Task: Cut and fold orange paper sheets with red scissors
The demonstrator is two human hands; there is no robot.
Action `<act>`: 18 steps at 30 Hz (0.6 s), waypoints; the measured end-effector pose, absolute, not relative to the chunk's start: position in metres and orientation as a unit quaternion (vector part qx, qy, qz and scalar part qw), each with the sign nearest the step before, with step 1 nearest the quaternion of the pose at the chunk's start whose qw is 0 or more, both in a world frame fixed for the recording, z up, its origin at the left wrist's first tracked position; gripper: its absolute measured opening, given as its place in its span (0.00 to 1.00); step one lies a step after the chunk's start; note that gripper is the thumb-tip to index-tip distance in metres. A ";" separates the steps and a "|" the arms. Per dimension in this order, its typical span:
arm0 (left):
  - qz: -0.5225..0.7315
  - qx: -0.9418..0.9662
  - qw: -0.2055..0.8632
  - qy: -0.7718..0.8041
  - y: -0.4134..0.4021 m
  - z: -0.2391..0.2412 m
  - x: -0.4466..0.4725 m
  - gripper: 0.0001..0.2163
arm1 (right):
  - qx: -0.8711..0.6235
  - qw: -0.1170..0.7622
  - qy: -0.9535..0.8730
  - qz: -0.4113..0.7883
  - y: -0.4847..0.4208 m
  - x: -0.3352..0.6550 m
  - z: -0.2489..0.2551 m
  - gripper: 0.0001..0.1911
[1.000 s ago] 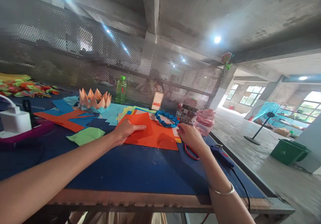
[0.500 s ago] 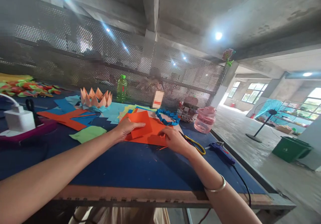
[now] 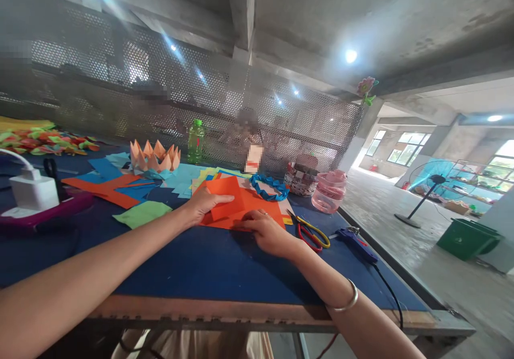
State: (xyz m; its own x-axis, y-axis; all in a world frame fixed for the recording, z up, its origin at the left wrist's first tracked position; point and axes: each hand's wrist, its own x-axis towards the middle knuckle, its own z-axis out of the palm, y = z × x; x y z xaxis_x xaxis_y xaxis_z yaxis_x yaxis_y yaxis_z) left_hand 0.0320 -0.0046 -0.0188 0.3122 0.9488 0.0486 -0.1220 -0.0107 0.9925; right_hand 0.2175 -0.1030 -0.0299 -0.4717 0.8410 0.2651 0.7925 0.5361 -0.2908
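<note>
An orange sheet of paper [image 3: 257, 204] lies on the blue table top [image 3: 209, 262], partly folded over itself. My left hand [image 3: 203, 204] rests flat on the folded flap, thumb stretched along it. My right hand [image 3: 267, 233] presses on the sheet's near edge with fingers together and bent. Red and yellow scissors [image 3: 311, 231] lie just right of my right hand. A blue glue gun [image 3: 355, 242] with a black cord lies further right.
A blue paper ring [image 3: 270, 186], a patterned cup [image 3: 300, 179] and a pink jar [image 3: 328, 191] stand behind the sheet. Orange paper crown [image 3: 153, 157], green bottle [image 3: 195, 141], loose coloured sheets [image 3: 116, 187] and a white charger [image 3: 32, 190] sit left. A mesh screen backs the table.
My right hand has moved left from beside the scissors onto the near edge of the orange sheet. My left hand has stayed on the folded flap.
</note>
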 end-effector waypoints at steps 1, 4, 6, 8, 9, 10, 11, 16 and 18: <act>0.457 0.551 0.590 0.373 -0.004 -0.018 0.032 0.18 | -0.472 0.215 -0.852 0.071 -0.102 0.217 -0.030 0.26; 0.472 0.550 0.587 0.361 -0.004 -0.019 0.032 0.18 | -0.502 0.280 -0.815 0.066 -0.097 0.223 -0.034 0.25; 0.469 0.542 0.599 0.357 -0.003 -0.020 0.032 0.19 | -0.549 0.272 -0.789 0.049 -0.093 0.229 -0.037 0.27; 0.462 0.536 0.609 0.359 -0.003 -0.021 0.032 0.18 | -0.568 0.250 -0.782 0.050 -0.090 0.233 -0.038 0.27; 0.459 0.535 0.611 0.360 -0.004 -0.021 0.032 0.18 | -0.566 0.253 -0.783 0.055 -0.089 0.235 -0.038 0.26; 0.458 0.534 0.613 0.359 -0.004 -0.021 0.032 0.17 | -0.559 0.266 -0.783 0.059 -0.088 0.235 -0.037 0.25; 0.457 0.535 0.614 0.358 -0.005 -0.021 0.032 0.17 | -0.553 0.284 -0.781 0.060 -0.088 0.236 -0.036 0.24; 0.456 0.543 0.616 0.345 -0.002 -0.024 0.032 0.18 | -0.585 0.270 -0.764 0.034 -0.089 0.240 -0.035 0.27; 0.453 0.548 0.616 0.340 0.001 -0.026 0.031 0.19 | -0.602 0.242 -0.760 0.040 -0.091 0.241 -0.033 0.26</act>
